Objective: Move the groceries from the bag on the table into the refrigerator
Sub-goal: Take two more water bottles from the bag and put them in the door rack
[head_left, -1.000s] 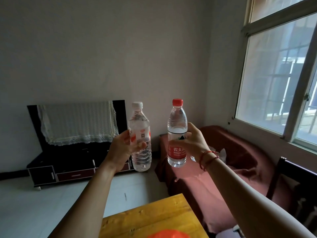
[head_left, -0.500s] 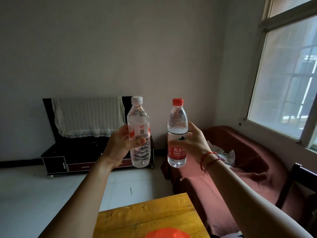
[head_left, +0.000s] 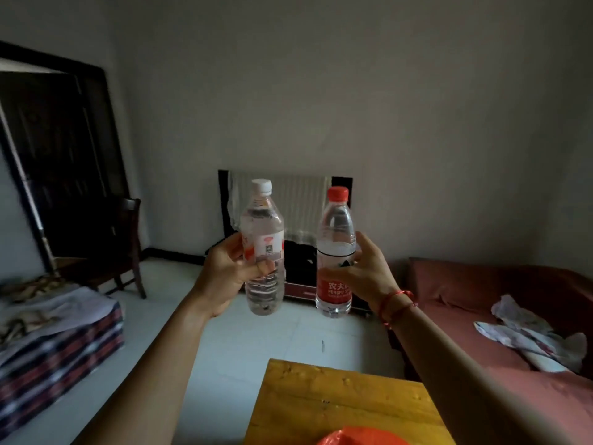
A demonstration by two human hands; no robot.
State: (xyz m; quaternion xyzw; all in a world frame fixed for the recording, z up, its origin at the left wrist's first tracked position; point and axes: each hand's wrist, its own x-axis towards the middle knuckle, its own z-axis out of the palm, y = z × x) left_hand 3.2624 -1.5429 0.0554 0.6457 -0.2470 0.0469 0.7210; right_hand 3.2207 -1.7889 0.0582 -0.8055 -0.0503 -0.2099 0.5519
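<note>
My left hand [head_left: 224, 274] grips a clear water bottle with a white cap [head_left: 263, 239], held upright at arm's length. Beside it my right hand [head_left: 369, 274], with a red string on the wrist, grips a second upright water bottle with a red cap and red label [head_left: 335, 252]. The two bottles are apart by a small gap. Below them stands the yellow wooden table [head_left: 337, 403], and an orange bag [head_left: 359, 437] shows at its near edge. No refrigerator is in view.
A dark TV cabinet with a lace cover [head_left: 301, 203] stands against the far wall behind the bottles. A red sofa [head_left: 500, 293] with crumpled paper is at right. At left are a wooden chair [head_left: 118, 248], a dark doorway [head_left: 54, 155] and a striped folded mattress [head_left: 57, 345].
The view has swung left: the window has gone out of sight, and the doorway, chair and striped mattress have come in. Both hands still hold the bottles upright, side by side.
</note>
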